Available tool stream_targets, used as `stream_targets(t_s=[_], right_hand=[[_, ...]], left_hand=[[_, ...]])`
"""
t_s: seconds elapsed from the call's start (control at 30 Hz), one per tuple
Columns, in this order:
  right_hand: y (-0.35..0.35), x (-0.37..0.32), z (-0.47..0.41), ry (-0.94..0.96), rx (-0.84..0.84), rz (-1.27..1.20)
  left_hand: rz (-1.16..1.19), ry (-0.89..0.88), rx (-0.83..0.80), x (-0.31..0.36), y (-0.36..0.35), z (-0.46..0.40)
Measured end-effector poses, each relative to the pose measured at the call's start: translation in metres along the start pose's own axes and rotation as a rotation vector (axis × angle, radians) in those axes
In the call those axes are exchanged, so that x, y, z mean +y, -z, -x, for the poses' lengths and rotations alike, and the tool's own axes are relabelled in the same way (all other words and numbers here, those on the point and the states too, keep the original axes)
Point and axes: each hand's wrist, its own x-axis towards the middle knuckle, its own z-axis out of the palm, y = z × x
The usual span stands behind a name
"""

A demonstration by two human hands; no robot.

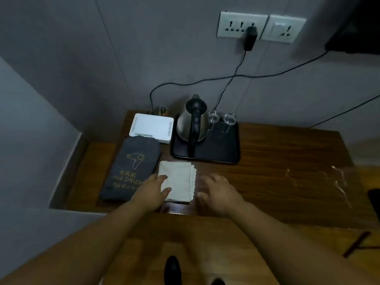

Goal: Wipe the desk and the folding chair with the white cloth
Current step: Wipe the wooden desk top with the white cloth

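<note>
A folded white cloth (181,181) with a scalloped right edge lies flat on the dark wooden desk (277,177), near its front edge. My left hand (152,191) rests on the cloth's left side, thumb and fingertips touching the fabric, fingers spread. Just right of the cloth my right hand (217,192) hovers over the desk with its fingers apart, holding nothing. No folding chair can be made out for sure; a thin dark frame part (356,244) shows at the lower right.
A grey hair-dryer bag (129,167) lies left of the cloth, a white router box (152,128) behind it. A black tray (207,153) carries a steel kettle (193,123) and two glasses (222,120). Cables hang from wall sockets (261,26). Clear plastic film (329,177) lies at the right.
</note>
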Motion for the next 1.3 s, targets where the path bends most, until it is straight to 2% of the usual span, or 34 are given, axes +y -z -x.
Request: stream_targets(t_s=[0.17, 0.33, 0.53, 0.67, 0.73, 0.83, 0.9, 1.1, 1.3], right_hand=[[-0.052, 0.008, -0.051, -0.068, -0.096, -0.130], [-0.105, 0.003, -0.090, -0.103, -0.082, -0.369], [-0.141, -0.012, -0.118, -0.379, 0.112, -0.779], [-0.148, -0.015, -0.132, -0.569, 0.120, -1.097], [-0.144, -0.015, -0.130, -0.604, 0.087, -1.226], [-0.128, -0.011, -0.111, -0.562, 0.029, -1.420], [-0.112, -0.007, -0.093, -0.522, 0.008, -1.437], [-0.063, 0.016, -0.014, -0.426, 0.107, -1.451], [-0.030, 0.061, 0.080, -0.420, 0.281, -1.653]], left_hand=[[0.223, 0.157, -0.040, -0.014, -0.039, -0.033], [0.422, 0.294, 0.027, -0.028, -0.070, -0.067], [0.605, 0.519, 0.131, -0.035, -0.087, -0.093], [0.989, 0.612, 0.112, -0.036, -0.095, -0.096], [1.185, 0.598, 0.078, -0.034, -0.097, -0.090], [1.300, 0.538, 0.051, -0.025, -0.090, -0.077], [1.358, 0.491, 0.014, -0.015, -0.084, -0.066], [1.335, 0.312, -0.051, 0.046, -0.067, -0.023], [1.244, 0.157, -0.160, 0.127, -0.067, 0.008]])
